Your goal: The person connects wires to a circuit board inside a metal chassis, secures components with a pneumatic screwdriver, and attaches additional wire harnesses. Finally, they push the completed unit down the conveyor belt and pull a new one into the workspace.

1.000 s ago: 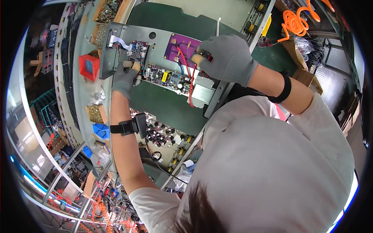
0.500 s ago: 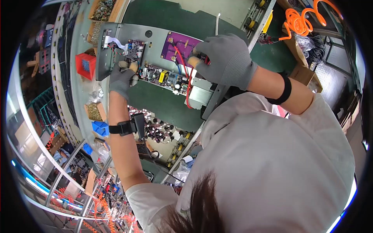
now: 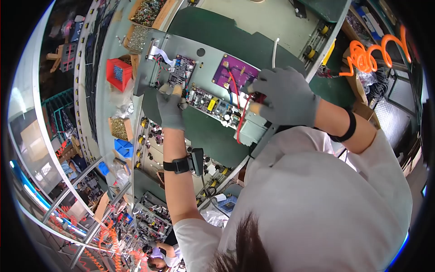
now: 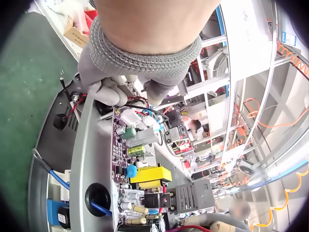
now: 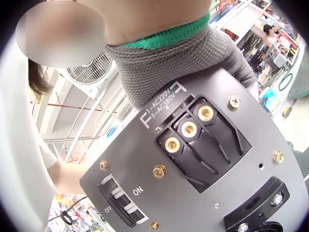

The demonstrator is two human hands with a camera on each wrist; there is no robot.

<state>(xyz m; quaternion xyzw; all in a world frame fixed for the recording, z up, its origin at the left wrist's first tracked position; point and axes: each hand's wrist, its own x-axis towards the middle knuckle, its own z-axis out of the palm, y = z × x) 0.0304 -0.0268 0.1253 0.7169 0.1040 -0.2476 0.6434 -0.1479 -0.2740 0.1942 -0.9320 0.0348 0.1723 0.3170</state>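
A grey metal chassis (image 3: 205,75) lies on a green mat, bearing a small circuit board (image 3: 182,70), a purple board (image 3: 221,75) and a long board (image 3: 211,105). My gloved left hand (image 3: 171,109) grips the chassis at its near edge, fingers curled over the metal beside dark wires in the left wrist view. At the other end, my gloved right hand (image 3: 287,97) pinches a dark red part (image 3: 259,97) beside red wires (image 3: 235,86); I cannot tell its kind. The right wrist view shows the end panel (image 5: 263,133) with a terminal block (image 5: 189,129) and switch (image 5: 123,203), the fingertips hidden behind.
A red bin (image 3: 111,80), a blue bin (image 3: 123,148) and boxes of small fasteners (image 3: 119,129) line the far side. A pale strip (image 3: 275,52) stands up behind the right hand. An orange coiled hose (image 3: 359,59) hangs at right. The green mat (image 3: 208,141) borders roller tracks (image 3: 312,53).
The whole head view has shifted, putting hands and chassis farther right and lower. The gap between red bin and chassis looks slightly wider. Both hands keep their places on the chassis.
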